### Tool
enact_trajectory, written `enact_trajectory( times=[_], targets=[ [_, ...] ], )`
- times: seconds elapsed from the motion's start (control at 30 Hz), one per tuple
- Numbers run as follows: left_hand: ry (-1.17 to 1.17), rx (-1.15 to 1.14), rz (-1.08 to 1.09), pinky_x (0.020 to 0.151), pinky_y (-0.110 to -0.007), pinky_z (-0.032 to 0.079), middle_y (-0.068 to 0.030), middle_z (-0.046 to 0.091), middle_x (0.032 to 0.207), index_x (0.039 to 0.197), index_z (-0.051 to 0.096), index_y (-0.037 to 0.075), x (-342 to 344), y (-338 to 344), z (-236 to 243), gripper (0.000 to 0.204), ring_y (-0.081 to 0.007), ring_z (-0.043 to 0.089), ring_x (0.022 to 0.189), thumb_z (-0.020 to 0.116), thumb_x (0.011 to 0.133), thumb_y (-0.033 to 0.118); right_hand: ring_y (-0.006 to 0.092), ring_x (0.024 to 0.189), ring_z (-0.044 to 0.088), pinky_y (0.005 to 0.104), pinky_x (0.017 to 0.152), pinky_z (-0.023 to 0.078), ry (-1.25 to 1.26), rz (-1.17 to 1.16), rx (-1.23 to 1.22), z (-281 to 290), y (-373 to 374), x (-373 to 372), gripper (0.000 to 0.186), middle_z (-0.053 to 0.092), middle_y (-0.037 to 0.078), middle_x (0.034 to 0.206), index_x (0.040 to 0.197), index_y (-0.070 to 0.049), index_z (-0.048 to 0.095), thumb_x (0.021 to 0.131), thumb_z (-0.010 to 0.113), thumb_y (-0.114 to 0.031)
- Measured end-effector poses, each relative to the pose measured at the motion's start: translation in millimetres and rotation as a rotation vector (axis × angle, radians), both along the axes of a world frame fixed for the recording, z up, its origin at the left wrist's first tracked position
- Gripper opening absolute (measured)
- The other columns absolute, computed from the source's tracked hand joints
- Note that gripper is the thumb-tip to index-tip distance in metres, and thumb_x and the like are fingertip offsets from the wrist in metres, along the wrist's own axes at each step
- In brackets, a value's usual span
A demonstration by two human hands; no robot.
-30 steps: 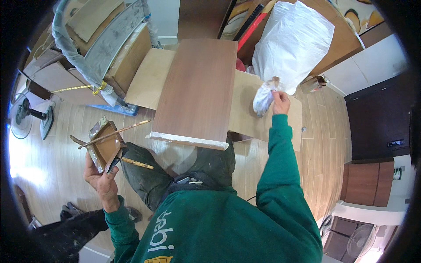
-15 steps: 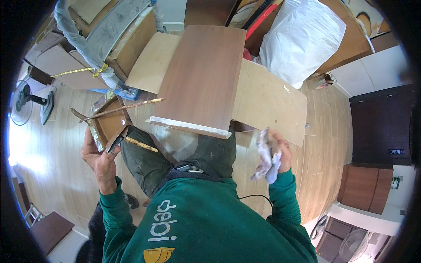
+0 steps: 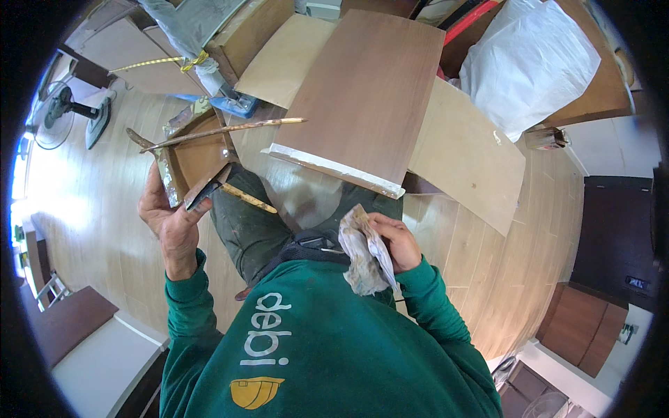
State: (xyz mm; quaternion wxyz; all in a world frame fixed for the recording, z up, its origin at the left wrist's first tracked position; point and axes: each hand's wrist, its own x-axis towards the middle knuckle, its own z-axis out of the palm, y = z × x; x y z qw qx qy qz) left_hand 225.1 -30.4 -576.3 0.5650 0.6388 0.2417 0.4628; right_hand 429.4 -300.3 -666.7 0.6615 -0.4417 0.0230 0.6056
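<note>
My left hand [image 3: 172, 225] grips an open-topped brown box [image 3: 197, 159] with stained, messy rims, held left of my knees. A long thin stick [image 3: 265, 123] lies across its top; a dark flat blade [image 3: 203, 188] and a shorter pale stick [image 3: 249, 198] are at its lower edge. My right hand [image 3: 394, 239], in front of my belly, is closed on a crumpled, stained white rag [image 3: 364, 258]. Beyond my knees lies a wood-grain panel [image 3: 362, 83] with a white strip along its near edge, over plain boards [image 3: 463, 160].
Wrapped boards [image 3: 202, 28] tied with yellow cord lean at the back left, near a standing fan [image 3: 54, 115]. A bulky white sack [image 3: 523, 63] is at the back right. A dark door [image 3: 613, 230] stands at the far right.
My right hand has moved from above the right-hand board down and left to my belly with the rag. My left hand still holds the box. The view has shifted.
</note>
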Motion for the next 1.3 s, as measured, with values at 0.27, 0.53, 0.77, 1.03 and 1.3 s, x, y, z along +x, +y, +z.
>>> enact_trajectory(
  times=[0.27,0.53,0.77,1.03,1.3],
  targets=[
    [0.020,0.010,0.043,0.088,-0.030,0.047,-0.0083,0.063,0.107,0.124,0.051,-0.005,-10,-6,-5,0.083,-0.0166,0.060,0.098,0.089,0.056,0.020,0.0155,0.079,0.063,0.0264,0.073,0.052,0.021,-0.045,-0.086,-42,39,-1,0.020,0.065,0.008,0.094,0.105,0.002,0.059,0.091,0.049,-0.009],
    [0.021,0.018,0.075,0.088,-0.030,0.047,-0.0079,0.063,0.106,0.124,0.051,-0.005,-16,-7,-6,0.085,-0.0162,0.061,0.097,0.090,0.055,0.026,0.0175,0.084,0.063,0.0297,0.077,0.052,-0.206,-0.193,-0.109,-52,40,3,0.027,0.064,0.011,0.100,0.111,0.004,0.057,0.091,0.046,-0.010],
    [0.005,0.003,0.076,0.088,-0.030,0.048,-0.0087,0.063,0.108,0.125,0.050,-0.005,-23,-6,-9,0.085,-0.0167,0.061,0.098,0.090,0.055,0.020,0.0150,0.082,0.062,0.0272,0.075,0.050,-0.241,-0.156,-0.120,-58,59,-6,0.024,0.065,0.007,0.096,0.109,0.004,0.059,0.092,0.047,-0.009],
    [0.005,0.005,0.108,0.088,-0.030,0.048,-0.0090,0.063,0.108,0.126,0.049,-0.005,-41,-6,-10,0.085,-0.0170,0.061,0.098,0.089,0.056,0.021,0.0149,0.081,0.060,0.0263,0.075,0.048,-0.180,-0.141,0.002,-90,122,-31,0.025,0.066,0.009,0.093,0.105,0.005,0.061,0.090,0.051,-0.012],
    [-0.004,-0.001,0.141,0.089,-0.030,0.046,-0.0090,0.062,0.109,0.126,0.049,-0.005,-50,-8,-8,0.085,-0.0168,0.060,0.099,0.090,0.056,0.021,0.0156,0.088,0.060,0.0278,0.082,0.047,-0.187,-0.126,-0.036,-79,81,-16,0.028,0.064,0.009,0.103,0.113,0.004,0.059,0.093,0.049,-0.014]
  ],
)
